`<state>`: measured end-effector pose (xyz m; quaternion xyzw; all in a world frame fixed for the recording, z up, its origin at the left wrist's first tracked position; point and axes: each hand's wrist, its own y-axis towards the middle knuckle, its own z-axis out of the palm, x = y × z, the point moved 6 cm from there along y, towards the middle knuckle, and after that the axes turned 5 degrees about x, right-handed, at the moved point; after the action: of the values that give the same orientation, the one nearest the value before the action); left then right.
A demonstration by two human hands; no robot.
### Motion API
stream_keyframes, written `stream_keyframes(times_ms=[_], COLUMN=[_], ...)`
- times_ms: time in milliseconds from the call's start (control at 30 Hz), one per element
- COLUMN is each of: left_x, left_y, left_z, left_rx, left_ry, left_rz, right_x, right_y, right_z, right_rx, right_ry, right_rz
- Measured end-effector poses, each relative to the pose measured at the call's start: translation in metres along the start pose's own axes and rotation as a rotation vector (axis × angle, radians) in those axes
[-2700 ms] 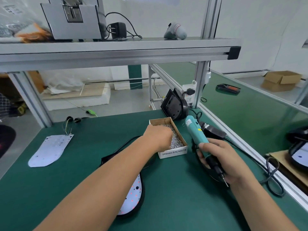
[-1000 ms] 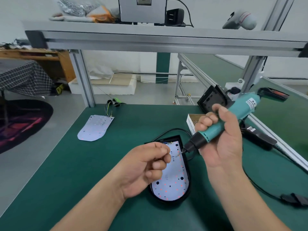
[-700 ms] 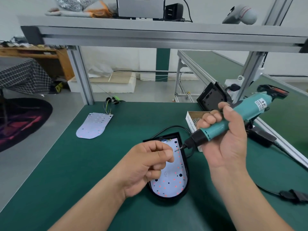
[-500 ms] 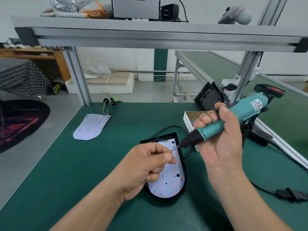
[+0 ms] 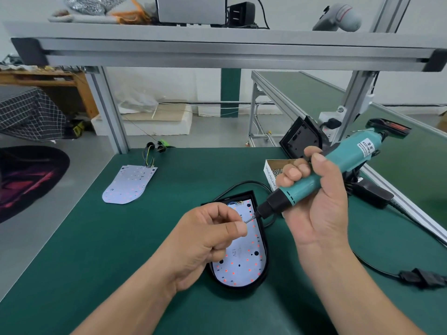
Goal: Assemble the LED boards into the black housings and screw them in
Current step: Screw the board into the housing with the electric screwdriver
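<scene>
Green worktop (image 5: 121,250), aluminium shelf overhead. Black housing (image 5: 265,267) lies flat on it with an LED board (image 5: 244,259) seated inside, red dots showing. Left hand (image 5: 205,240) sits over the housing's upper left, thumb and forefinger pinching the bit tip of the screwdriver (image 5: 338,165); any screw there is too small to confirm. Right hand (image 5: 319,209), right of the housing, grips the screwdriver's teal body, bit slanting down-left. Screw box (image 5: 269,170) stands just beyond the housing's right; a second LED board (image 5: 128,182) lies well beyond its left.
</scene>
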<state>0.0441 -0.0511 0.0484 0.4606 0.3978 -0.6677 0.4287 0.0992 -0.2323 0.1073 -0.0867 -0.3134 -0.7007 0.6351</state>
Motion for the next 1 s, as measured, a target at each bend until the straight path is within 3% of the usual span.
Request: stream_keyframes(times_ms=[233, 1000], left_x=[0.004, 0.010], left_y=[-0.001, 0.001], left_z=[0.004, 0.002], left_rx=[0.083, 0.092], left_ry=[-0.087, -0.125], left_rz=[-0.029, -0.047], right_x=[0.003, 0.001], right_y=[-0.001, -0.002], right_z=[0.001, 0.005], right_rx=[0.002, 0.033], right_ry=[0.011, -0.005], right_rz=[-0.010, -0.005])
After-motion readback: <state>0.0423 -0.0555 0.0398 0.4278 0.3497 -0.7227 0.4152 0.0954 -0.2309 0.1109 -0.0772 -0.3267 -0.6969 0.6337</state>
